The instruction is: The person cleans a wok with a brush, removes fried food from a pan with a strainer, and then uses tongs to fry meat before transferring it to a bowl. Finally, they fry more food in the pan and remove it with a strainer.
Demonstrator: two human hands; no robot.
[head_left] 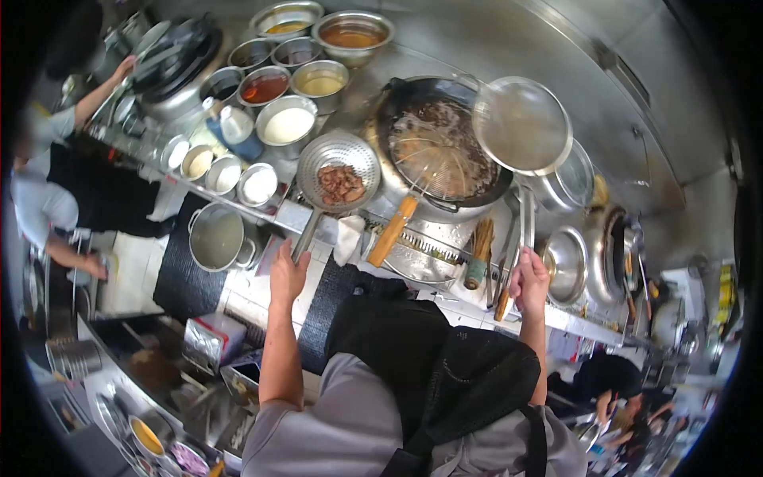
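Observation:
My left hand (287, 274) is closed around the handle of a perforated metal skimmer (310, 161), which holds brown pieces that look like cooked meat (340, 184). In my right hand (530, 278) is the handle of a round fine-mesh strainer (522, 125), raised beside and partly over the wok's right rim. Between them stands a dark wok (389, 103) of bubbling brown oil. A wire skimmer (433, 171) lies in the oil, its wooden handle (392, 232) pointing toward me and untouched by either hand.
Several metal bowls of sauces and powders, among them a red sauce (264, 86), stand at the upper left. A bamboo brush (478, 254) and a steel bowl (566, 265) are near my right hand. A large pot (216, 236) is at left. Co-workers (48, 199) work at the far left and lower right.

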